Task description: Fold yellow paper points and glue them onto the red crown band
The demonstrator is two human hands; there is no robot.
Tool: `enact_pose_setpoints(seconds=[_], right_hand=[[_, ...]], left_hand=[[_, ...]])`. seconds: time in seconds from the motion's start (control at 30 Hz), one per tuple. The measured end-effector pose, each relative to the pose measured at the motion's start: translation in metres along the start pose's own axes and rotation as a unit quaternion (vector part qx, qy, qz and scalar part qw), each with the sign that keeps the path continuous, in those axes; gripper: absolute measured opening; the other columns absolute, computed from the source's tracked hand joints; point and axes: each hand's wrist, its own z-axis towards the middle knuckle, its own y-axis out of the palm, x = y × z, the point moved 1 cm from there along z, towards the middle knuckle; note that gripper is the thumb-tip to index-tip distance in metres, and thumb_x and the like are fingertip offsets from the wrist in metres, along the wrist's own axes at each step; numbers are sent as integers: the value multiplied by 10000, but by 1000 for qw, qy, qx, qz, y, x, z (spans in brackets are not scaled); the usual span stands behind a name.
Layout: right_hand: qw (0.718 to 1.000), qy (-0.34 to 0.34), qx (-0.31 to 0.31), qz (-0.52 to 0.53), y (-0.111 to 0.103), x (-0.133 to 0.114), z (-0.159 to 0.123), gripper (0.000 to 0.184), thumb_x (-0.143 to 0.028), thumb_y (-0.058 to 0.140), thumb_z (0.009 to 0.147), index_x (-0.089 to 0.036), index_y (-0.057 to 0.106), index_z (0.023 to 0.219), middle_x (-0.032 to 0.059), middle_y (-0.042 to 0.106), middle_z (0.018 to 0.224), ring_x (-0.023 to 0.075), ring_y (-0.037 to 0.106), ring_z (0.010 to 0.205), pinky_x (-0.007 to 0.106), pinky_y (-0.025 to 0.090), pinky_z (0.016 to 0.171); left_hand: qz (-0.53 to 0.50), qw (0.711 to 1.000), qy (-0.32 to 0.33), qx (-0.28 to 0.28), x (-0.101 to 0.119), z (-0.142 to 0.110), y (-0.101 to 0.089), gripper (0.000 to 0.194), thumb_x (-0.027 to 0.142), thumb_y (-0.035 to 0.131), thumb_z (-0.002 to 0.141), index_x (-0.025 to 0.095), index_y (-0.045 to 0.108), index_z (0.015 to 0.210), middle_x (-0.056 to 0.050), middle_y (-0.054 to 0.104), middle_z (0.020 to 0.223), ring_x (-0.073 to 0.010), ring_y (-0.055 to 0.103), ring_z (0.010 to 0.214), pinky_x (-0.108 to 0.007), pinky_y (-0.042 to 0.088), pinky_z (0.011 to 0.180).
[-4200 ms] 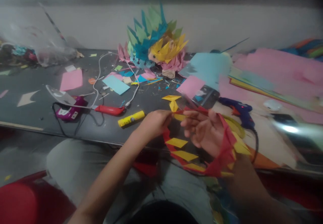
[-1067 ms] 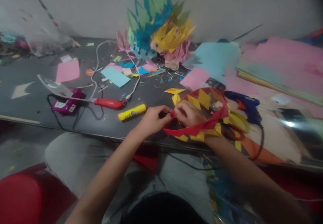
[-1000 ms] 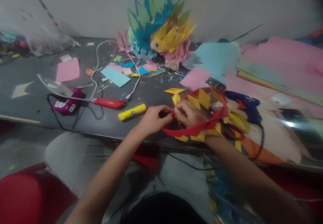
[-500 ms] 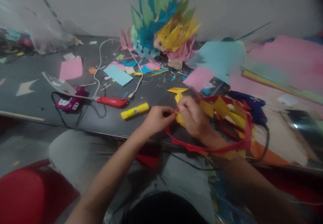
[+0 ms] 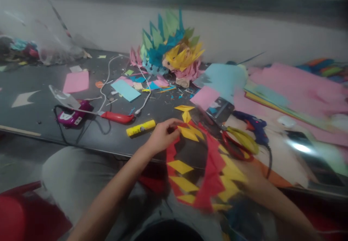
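Observation:
A red paper ring with yellow folded paper points [image 5: 213,168], like a paper crown, is tilted over the table's front edge. My left hand [image 5: 164,134] pinches its upper left rim between thumb and fingers. On the ring's right side, my right hand [image 5: 243,168] is mostly covered by the yellow points and blurred, so its fingers cannot be made out. Just beyond the ring lie yellow folded paper pieces [image 5: 185,113]. Scissors [image 5: 239,143] with red and yellow handles rest at the ring's right. Left of my left hand lies a yellow tube [image 5: 140,128].
A blue glue gun [image 5: 254,125] and a phone [image 5: 312,157] lie right. A red-handled tool [image 5: 116,117] and a purple device [image 5: 74,116] with cables lie left. Colourful paper crowns [image 5: 171,52] are piled at the back among scraps and pink sheets [image 5: 293,81].
The crown has swung down and towards me, its inside now facing up. My right hand has left the spot beside my left hand and moved right and down, uncovering the scissors.

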Motion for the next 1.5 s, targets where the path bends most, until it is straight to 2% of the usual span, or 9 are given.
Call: enact_pose_setpoints(seconds=[0.13, 0.5, 0.63, 0.77, 0.93, 1.07, 1.27, 1.37, 1.5], right_hand=[[989, 73, -124, 17, -13, 20, -37, 290, -461, 444, 805, -269, 616, 672, 50, 677, 672, 247, 647, 642, 349, 534, 591], [994, 91, -13, 63, -2, 0, -33, 257, -385, 506, 786, -250, 676, 924, 55, 732, 868, 248, 687, 793, 347, 560, 662], [988, 88, 11, 123, 10, -3, -19, 316, -228, 479, 679, -202, 666, 932, 54, 727, 803, 238, 681, 706, 332, 551, 598], [977, 138, -18, 165, 2, 7, -26, 281, -354, 518, 749, -190, 666, 922, 47, 699, 713, 212, 660, 643, 303, 541, 578], [952, 76, -67, 287, 10, 7, -36, 446, -623, 576, 708, -219, 720, 831, 87, 710, 855, 272, 650, 861, 359, 537, 740], [906, 14, -107, 409, 29, -10, -24, 393, -556, 729, 594, -198, 718, 755, 63, 698, 710, 216, 654, 675, 327, 539, 652], [875, 36, -53, 479, 6, -23, -2, 324, -448, 790, 546, -182, 709, 712, 42, 697, 672, 167, 637, 592, 257, 514, 551], [889, 32, -66, 452, -13, -33, 7, 363, -462, 809, 495, -178, 703, 694, 30, 682, 683, 162, 625, 603, 244, 495, 534], [906, 12, -77, 417, -25, -43, 17, 482, -596, 740, 536, -172, 673, 756, 30, 665, 723, 166, 614, 642, 258, 486, 568]], left_hand=[[32, 999, -1, 13, 2, 0, 1, 201, 225, 522, 810, 139, 636, 950, 14, 597, 657, -88, 517, 562, -179, 395, 535], [139, 985, 80, 71, 10, 0, -1, 183, 136, 537, 780, 155, 688, 881, -18, 590, 736, -112, 522, 657, -207, 401, 615], [114, 986, 50, 111, 8, 1, -3, 156, 154, 560, 777, 151, 695, 855, -16, 606, 727, -110, 531, 654, -202, 396, 602], [91, 986, 9, 141, 5, 3, -4, 145, 206, 584, 770, 136, 696, 829, -21, 623, 715, -101, 536, 604, -193, 399, 559], [79, 985, -13, 155, -1, 3, -5, 189, 268, 562, 789, 120, 675, 824, -20, 637, 658, -105, 548, 546, -190, 414, 503], [105, 981, 3, 162, 0, 1, -5, 163, 245, 548, 793, 130, 660, 820, -35, 649, 707, -125, 577, 600, -223, 461, 567], [251, 917, 282, 129, 32, -1, -8, 461, 216, 606, 780, 139, 482, 1218, -157, 561, 1216, -233, 504, 1148, -393, 425, 947], [311, 849, 420, 86, 53, -4, -8, 396, 186, 583, 816, 164, 492, 1201, -133, 624, 1126, -207, 573, 1055, -335, 484, 850], [339, 807, 480, 56, 72, -6, -7, 245, 229, 512, 879, 148, 569, 1103, -114, 672, 1023, -199, 621, 922, -325, 509, 769]])
